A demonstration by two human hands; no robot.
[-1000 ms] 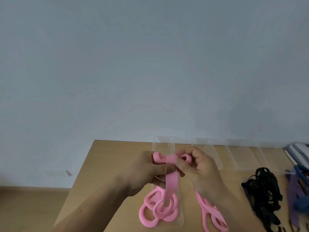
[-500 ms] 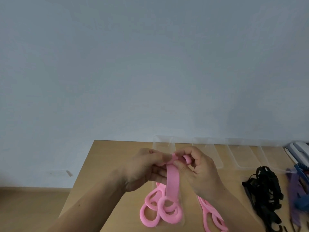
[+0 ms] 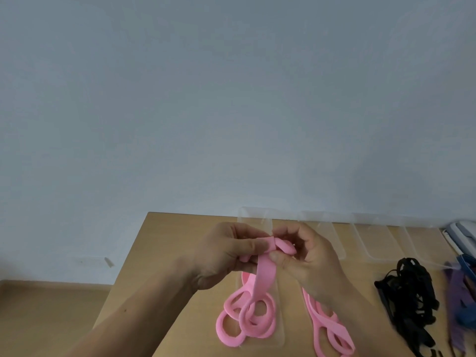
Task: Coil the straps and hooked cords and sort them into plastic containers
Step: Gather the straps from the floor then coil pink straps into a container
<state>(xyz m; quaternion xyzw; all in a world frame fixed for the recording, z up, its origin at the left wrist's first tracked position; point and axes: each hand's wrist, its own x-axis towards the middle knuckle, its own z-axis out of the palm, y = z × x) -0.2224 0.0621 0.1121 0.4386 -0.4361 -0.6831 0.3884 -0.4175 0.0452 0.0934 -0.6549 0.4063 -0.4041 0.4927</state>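
Note:
A pink strap (image 3: 265, 276) hangs from both my hands above the wooden table (image 3: 164, 243). My left hand (image 3: 226, 256) grips its upper end, thumb on top of a folded bit. My right hand (image 3: 309, 256) pinches a small rolled coil of the same strap at its fingertips. The strap's lower loops (image 3: 247, 320) lie in a clear plastic container (image 3: 279, 336) on the table. A second pink strap (image 3: 327, 328) lies to the right, partly under my right forearm.
Several clear plastic containers (image 3: 373, 240) stand in a row along the table's far edge. A tangle of black cords (image 3: 409, 297) lies at the right, with purple straps (image 3: 458, 297) and a blue strap (image 3: 466, 264) beyond it. The table's left edge drops to the floor.
The rolled coil at my right fingertips has grown, and the hanging strap has been drawn up a little. Both hands stay close together above the container.

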